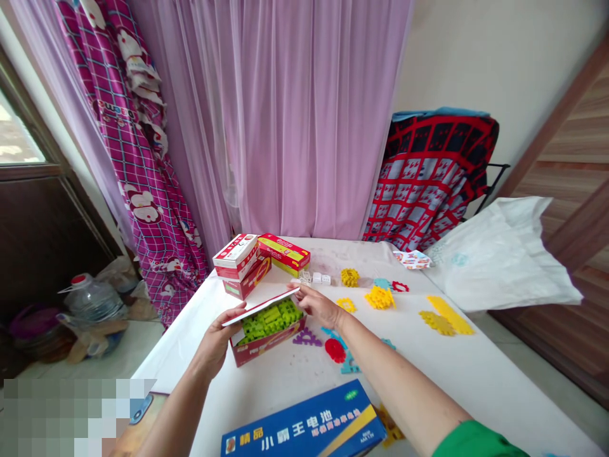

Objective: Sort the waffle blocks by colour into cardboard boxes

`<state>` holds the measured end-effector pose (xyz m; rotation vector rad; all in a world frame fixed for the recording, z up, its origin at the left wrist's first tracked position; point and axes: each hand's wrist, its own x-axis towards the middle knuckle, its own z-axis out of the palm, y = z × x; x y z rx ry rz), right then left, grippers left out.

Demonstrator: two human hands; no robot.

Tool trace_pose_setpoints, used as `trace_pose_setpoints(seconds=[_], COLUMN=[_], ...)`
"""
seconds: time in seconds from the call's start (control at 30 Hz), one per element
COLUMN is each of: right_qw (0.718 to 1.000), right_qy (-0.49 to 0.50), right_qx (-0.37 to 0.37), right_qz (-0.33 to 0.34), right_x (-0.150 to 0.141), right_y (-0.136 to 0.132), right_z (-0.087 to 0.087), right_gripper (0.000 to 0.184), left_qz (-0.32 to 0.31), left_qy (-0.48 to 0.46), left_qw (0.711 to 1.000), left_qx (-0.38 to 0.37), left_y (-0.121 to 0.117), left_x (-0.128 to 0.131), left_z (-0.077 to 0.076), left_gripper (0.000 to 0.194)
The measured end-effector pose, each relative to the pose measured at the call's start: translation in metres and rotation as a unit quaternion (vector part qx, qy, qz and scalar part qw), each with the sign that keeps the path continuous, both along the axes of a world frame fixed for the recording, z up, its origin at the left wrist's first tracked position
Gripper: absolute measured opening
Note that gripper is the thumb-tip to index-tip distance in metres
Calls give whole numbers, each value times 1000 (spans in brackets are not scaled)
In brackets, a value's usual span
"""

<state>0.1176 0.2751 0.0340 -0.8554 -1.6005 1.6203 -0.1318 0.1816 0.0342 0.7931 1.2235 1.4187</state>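
Note:
A small dark-red cardboard box [272,346] sits on the table in front of me, filled with green interlocking plastic pieces [273,319]. Its flap lid [261,305] is raised at a slant, and the white edge faces me. My left hand [221,333] grips the lid's left end, thumb and fingers closed on it. At the lid's right end, the fingers of my right hand [318,304] pinch the corner. Beside the box's right side lie a purple triangular piece [307,337], a red round piece [335,350] and blue pieces [351,363].
Nearest me lies a blue battery box [304,422]. Behind stand stacked red-and-white boxes [242,266] and a red-yellow box [284,254]. Yellow pieces [379,297] and white cubes [321,278] are scattered on the white-covered table [185,330]. A white bag [504,254] stands at the right edge.

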Motion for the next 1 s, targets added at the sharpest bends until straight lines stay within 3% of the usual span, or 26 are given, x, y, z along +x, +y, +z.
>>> trace_pose_setpoints(seconds=[0.1, 0.27, 0.5, 0.57, 0.67, 0.83, 1.0], right_qw=[997, 999, 992, 988, 980, 953, 918], right_qy=[51, 24, -48, -62, -88, -151, -182], right_qx=[-60, -10, 110, 131, 169, 245, 340], right_qz=[11, -43, -47, -51, -64, -95, -87], right_x=[4, -6, -7, -8, -10, -10, -7], right_y=[-6, -13, -16, -16, -16, -15, -15], right_z=[1, -8, -11, -10, -8, -7, -13], right_gripper=[36, 44, 63, 67, 70, 67, 69], left_qz=[-2, -35, -245, -247, -194, -159, -157], left_qy=[23, 64, 116, 158, 266, 459, 591], left_qw=[1000, 997, 962, 956, 944, 870, 784], left_qx=[-3, -8, 9, 4, 4, 90, 112], left_y=[-1, -10, -35, -35, -31, -26, -30], left_x=[1, -4, -40, -40, -35, -34, -37], left_z=[3, 10, 10, 12, 14, 7, 6], left_gripper=[44, 49, 90, 92, 82, 61, 51])
